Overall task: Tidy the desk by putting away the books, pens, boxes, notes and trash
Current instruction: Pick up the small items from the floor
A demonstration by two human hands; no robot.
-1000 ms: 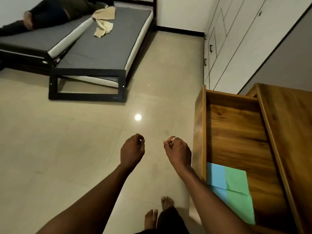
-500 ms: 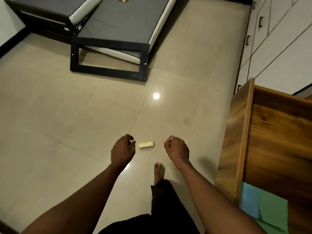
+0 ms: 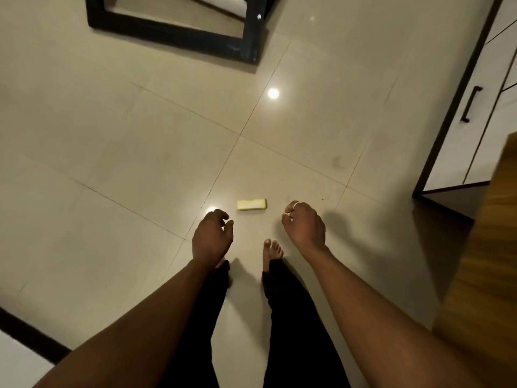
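A small pale yellow block, perhaps a pad of notes, lies flat on the tiled floor just ahead of my bare feet. My left hand hangs just left of it and nearer to me, fingers loosely curled, holding nothing. My right hand, with a ring on one finger, hovers to the right of the block, fingers curled in, nothing visible in it. Neither hand touches the block.
The black frame of a pull-out bed stands on the floor at the top. White cupboard doors with a black handle line the right. The wooden desk side fills the right edge. A black skirting runs at the lower left.
My view has tilted down to the floor; the open drawer with green and blue paper has left the view. The yellow block now lies between my hands, which have lowered.
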